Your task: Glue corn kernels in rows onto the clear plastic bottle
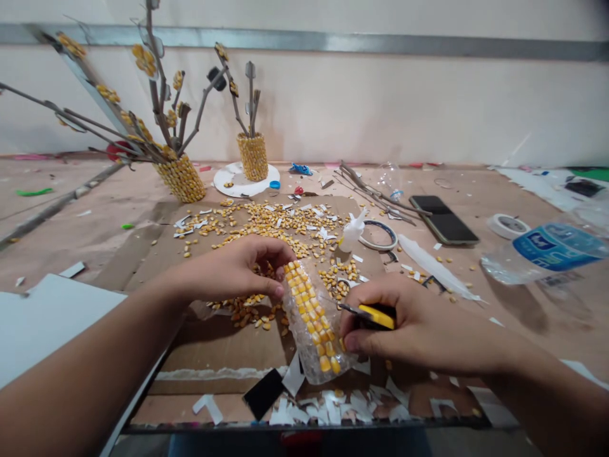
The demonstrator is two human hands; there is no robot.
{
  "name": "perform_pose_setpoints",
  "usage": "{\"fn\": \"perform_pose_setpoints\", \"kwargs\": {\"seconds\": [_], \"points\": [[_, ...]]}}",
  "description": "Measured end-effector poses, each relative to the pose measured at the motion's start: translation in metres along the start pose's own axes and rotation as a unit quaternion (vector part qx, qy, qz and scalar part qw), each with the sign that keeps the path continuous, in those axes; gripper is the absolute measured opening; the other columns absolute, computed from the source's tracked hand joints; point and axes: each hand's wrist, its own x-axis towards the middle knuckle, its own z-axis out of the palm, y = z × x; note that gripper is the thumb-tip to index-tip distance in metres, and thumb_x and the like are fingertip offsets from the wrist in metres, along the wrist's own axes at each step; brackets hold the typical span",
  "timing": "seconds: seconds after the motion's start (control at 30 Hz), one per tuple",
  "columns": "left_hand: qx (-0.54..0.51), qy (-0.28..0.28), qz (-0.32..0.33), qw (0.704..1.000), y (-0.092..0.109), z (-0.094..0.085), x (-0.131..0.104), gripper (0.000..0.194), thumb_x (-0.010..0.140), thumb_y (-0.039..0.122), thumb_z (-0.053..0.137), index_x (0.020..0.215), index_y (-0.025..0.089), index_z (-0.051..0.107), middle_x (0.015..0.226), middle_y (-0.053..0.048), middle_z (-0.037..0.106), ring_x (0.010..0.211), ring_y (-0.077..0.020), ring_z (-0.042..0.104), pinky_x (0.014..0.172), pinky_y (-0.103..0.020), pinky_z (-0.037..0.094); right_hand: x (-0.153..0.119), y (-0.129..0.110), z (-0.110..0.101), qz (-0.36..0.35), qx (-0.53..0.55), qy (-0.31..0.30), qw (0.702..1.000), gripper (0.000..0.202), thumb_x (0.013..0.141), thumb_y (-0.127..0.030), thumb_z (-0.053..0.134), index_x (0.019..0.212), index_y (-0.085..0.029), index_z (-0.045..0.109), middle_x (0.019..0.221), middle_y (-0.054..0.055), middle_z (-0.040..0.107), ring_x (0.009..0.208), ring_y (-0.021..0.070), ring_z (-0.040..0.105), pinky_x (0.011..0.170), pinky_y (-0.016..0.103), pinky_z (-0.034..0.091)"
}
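Note:
A clear plastic bottle piece (309, 355) lies tilted in front of me, with rows of yellow corn kernels (311, 314) stuck along it. My left hand (252, 266) pinches its far left end between thumb and fingers. In my right hand (404, 320) is a yellow-and-black-handled tool (378, 316) with a thin dark tip pointing left over the bottle piece; its exact kind is partly hidden by my fingers. The right fingers are also close to the bottle piece's right side. Loose corn kernels (266, 219) spread over the cardboard (228, 355) behind and beneath my hands.
Behind stand two kernel-covered pots (183, 181) (253, 157) with branches. A glue bottle (352, 233), tape roll (508, 225), phone (443, 219) and labelled plastic bottle (547, 251) lie to the right. White paper scraps (328, 409) and a black piece (263, 393) lie at the near edge.

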Motion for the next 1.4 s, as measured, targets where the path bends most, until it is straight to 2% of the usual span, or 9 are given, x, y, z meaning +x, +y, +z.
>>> {"fn": "perform_pose_setpoints", "kwargs": {"seconds": [0.13, 0.5, 0.83, 1.0, 1.13, 1.23, 1.4], "points": [[-0.007, -0.001, 0.002, 1.0, 0.001, 0.001, 0.0, 0.038, 0.08, 0.038, 0.084, 0.108, 0.016, 0.069, 0.097, -0.004, 0.073, 0.088, -0.0208, 0.067, 0.08, -0.036, 0.055, 0.0, -0.002, 0.001, -0.006, 0.005, 0.005, 1.0, 0.016, 0.09, -0.033, 0.077, 0.085, -0.017, 0.076, 0.073, 0.0, 0.066, 0.067, 0.0123, 0.055, 0.061, 0.023, 0.046], [-0.013, -0.007, 0.013, 1.0, 0.001, 0.001, 0.001, 0.036, 0.081, 0.035, 0.084, 0.106, 0.015, 0.067, 0.093, -0.002, 0.072, 0.085, -0.0191, 0.066, 0.076, -0.034, 0.054, -0.002, -0.007, 0.009, 0.004, 0.045, 0.002, 0.999, 0.011, 0.086, -0.023, 0.075, 0.081, -0.019, 0.065, 0.067, -0.005, 0.053, 0.061, 0.0097, 0.047, 0.054, 0.019, 0.039], [-0.02, -0.008, 0.027, 0.999, 0.001, 0.002, 0.001, 0.033, 0.083, 0.035, 0.083, 0.105, 0.016, 0.067, 0.091, -0.001, 0.071, 0.082, -0.018, 0.067, 0.075, -0.032, 0.055, -0.003, -0.01, 0.01, 0.012, 0.059, 0.032, 0.998, 0.017, 0.087, -0.027, 0.075, 0.088, -0.02, 0.059, 0.073, -0.006, 0.053, 0.064, 0.0104, 0.049, 0.056, 0.02, 0.041], [0.007, -0.007, 0.036, 0.999, 0.004, 0.002, 0.0, 0.03, 0.084, 0.035, 0.082, 0.103, 0.016, 0.069, 0.09, -0.002, 0.071, 0.082, -0.018, 0.066, 0.074, -0.031, 0.054, -0.002, -0.012, 0.012, 0.021, 0.064, 0.03, 0.997, 0.02, 0.086, -0.028, 0.074, 0.087, -0.021, 0.055, 0.075, -0.006, 0.053, 0.065, 0.0105, 0.049, 0.057, 0.021, 0.041], [0.032, -0.005, 0.047, 0.998, 0.005, 0.0, 0.0, 0.028, 0.085, 0.036, 0.082, 0.102, 0.016, 0.07, 0.09, -0.002, 0.071, 0.083, -0.0185, 0.064, 0.073, -0.03, 0.053, 0.0, -0.011, 0.013, 0.032, 0.074, 0.027, 0.996, 0.026, 0.086, -0.034, 0.079, 0.088, -0.021, 0.057, 0.073, -0.006, 0.051, 0.064, 0.0108, 0.047, 0.055, 0.022, 0.039], [0.021, -0.013, 0.058, 0.998, 0.004, -0.001, 0.0, 0.027, 0.085, 0.036, 0.082, 0.099, 0.017, 0.069, 0.09, -0.002, 0.071, 0.084, -0.0193, 0.065, 0.074, -0.03, 0.054, 0.001, -0.007, 0.011, 0.018, 0.093, 0.051, 0.994, 0.031, 0.086, -0.042, 0.081, 0.088, -0.021, 0.059, 0.072, -0.006, 0.051, 0.063, 0.0112, 0.047, 0.055, 0.023, 0.038], [-0.006, -0.025, 0.059, 0.998, 0.003, -0.003, 0.0, 0.018, 0.086, 0.026, 0.081, 0.095, 0.017, 0.069, 0.089, -0.003, 0.072, 0.086, -0.0199, 0.068, 0.077, -0.03, 0.057, 0.004, 0.0, 0.002, -0.042, 0.051, 0.147, 0.987, 0.029, 0.09, -0.044, 0.075, 0.086, -0.02, 0.058, 0.072, -0.005, 0.05, 0.064, 0.0114, 0.044, 0.056, 0.024, 0.038]]}}
